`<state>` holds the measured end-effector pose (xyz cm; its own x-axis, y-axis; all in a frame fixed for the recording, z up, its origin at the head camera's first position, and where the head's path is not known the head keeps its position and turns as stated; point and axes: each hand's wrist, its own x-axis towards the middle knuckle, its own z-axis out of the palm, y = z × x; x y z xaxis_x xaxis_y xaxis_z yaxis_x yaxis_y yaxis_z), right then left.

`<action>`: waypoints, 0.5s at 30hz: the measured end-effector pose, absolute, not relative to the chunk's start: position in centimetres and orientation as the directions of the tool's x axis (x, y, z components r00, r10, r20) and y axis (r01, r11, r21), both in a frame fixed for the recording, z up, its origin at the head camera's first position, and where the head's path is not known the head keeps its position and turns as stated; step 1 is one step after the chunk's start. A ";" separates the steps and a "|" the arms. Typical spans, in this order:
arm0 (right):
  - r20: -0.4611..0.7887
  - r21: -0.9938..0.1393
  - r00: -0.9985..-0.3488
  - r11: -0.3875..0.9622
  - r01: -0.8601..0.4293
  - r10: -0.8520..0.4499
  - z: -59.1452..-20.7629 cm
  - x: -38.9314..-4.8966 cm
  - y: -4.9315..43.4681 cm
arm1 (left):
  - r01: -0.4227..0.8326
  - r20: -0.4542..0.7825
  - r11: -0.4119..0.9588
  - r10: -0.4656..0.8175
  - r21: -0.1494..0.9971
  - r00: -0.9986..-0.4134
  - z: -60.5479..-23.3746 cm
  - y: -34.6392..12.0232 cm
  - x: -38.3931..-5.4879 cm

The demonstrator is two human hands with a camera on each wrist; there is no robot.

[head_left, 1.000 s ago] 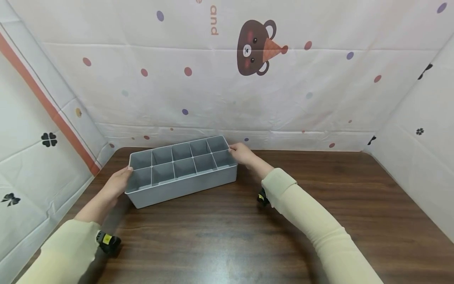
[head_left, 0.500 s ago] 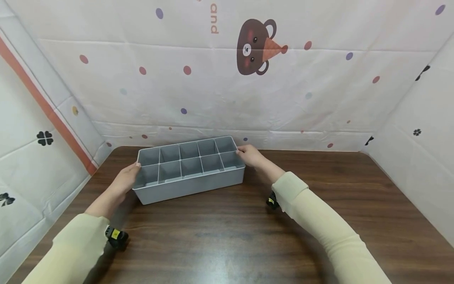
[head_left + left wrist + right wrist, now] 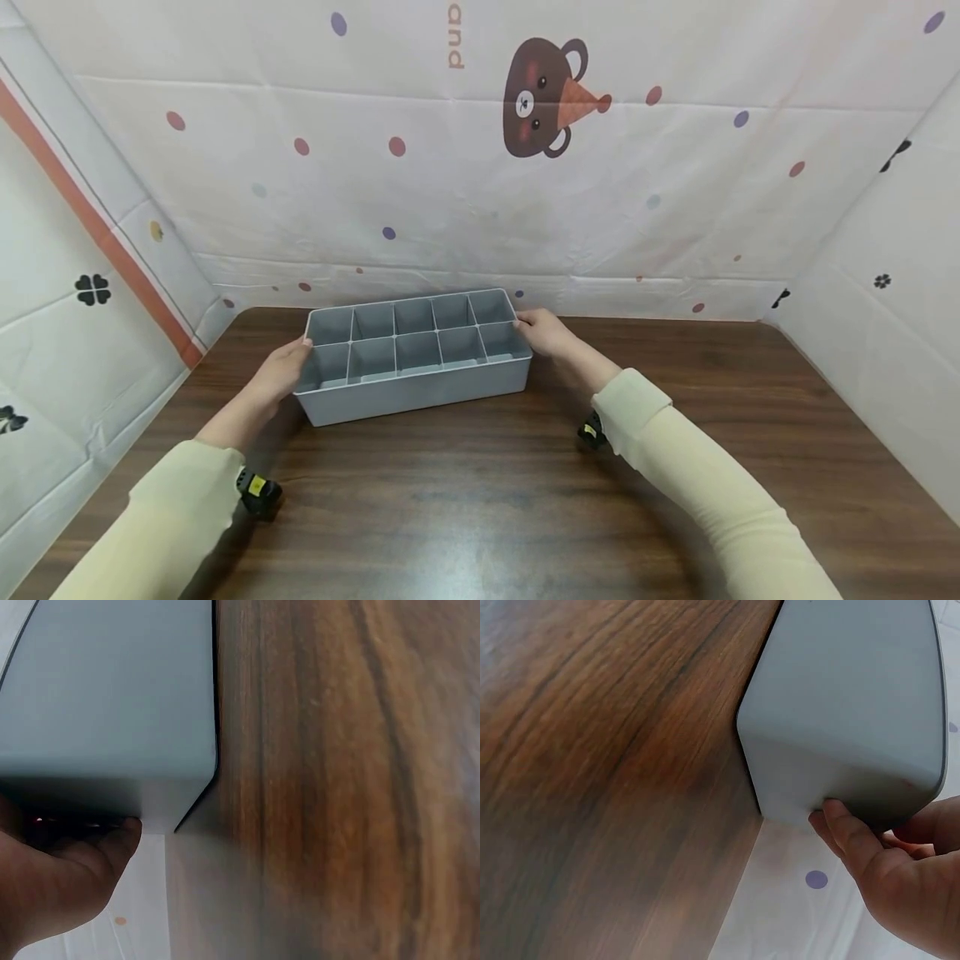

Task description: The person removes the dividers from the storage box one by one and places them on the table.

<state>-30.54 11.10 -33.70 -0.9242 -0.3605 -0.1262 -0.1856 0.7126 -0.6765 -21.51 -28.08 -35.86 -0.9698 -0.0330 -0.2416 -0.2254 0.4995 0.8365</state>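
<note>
A grey plastic organizer box (image 3: 416, 390), split into two rows of square compartments, stands slightly angled near the back of the table. My left hand (image 3: 282, 371) grips its left end, thumb over the rim and fingers against the end wall. At the opposite end my right hand (image 3: 546, 332) holds the rim the same way. In the left wrist view the fingers (image 3: 105, 855) press the box's end wall (image 3: 161, 799). The right wrist view shows fingertips (image 3: 832, 806) on the other end wall, with the base right at the tabletop.
The dark wood-grain table (image 3: 480, 483) spreads in front of the box and to its right. A white printed cloth (image 3: 450, 192) hangs right behind the table's back edge, with more cloth along both sides. A black wrist camera (image 3: 258, 493) sits below the left sleeve.
Both hands have moved the box to the right along the table, and its tilt has lessened slightly. The grip at each end has stayed the same.
</note>
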 end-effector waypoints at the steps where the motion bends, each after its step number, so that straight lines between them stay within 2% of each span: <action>1: -0.119 -0.669 -0.925 0.718 -0.194 -0.360 -33.7 -30.4 11.3 | -0.222 -0.238 0.498 -0.032 0.838 -0.971 -35.9 -27.9 -21.6; 9: -0.060 -0.618 -0.929 0.744 -0.252 -0.365 -33.7 -29.7 12.7 | -0.199 -0.211 0.493 -0.031 0.847 -0.977 -36.2 -26.7 -22.4; 15: -0.071 -0.640 -0.940 0.738 -0.214 -0.333 -33.9 -29.3 13.5 | -0.174 -0.211 0.513 0.015 0.841 -0.977 -35.9 -26.0 -22.8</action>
<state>-29.26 13.48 -33.89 -0.9402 -0.3331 -0.0705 -0.2136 0.7383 -0.6397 -22.82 -25.98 -35.89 -0.9773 0.0149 -0.2112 -0.1738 0.5131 0.8406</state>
